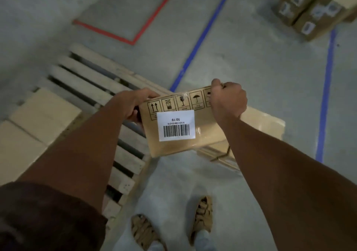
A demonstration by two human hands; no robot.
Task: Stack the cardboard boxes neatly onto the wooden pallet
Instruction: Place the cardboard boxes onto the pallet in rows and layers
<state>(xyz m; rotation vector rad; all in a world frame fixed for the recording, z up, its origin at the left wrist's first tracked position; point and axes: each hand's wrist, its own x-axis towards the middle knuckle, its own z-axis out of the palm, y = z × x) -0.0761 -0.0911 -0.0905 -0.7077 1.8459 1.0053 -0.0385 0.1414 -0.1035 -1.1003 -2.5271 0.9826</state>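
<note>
I hold a flat cardboard box [204, 134] in front of me, above the pallet's near right edge. Its facing side carries a white barcode label and a row of handling symbols. My left hand [135, 103] grips its left edge and my right hand [228, 100] grips its top right corner. The wooden pallet [87, 76] lies on the floor to the left, its slats running away from me. Two pale cardboard boxes [44, 113] lie flat on the pallet's left part. Another cardboard box [264, 123] sits low behind the held one, partly hidden by it and my right arm.
Several more cardboard boxes [313, 9] with labels stand on the floor at the far right. Blue tape lines [326, 88] and a red tape outline [146, 24] mark the grey concrete floor. My feet in woven shoes [202, 216] stand right of the pallet's near corner.
</note>
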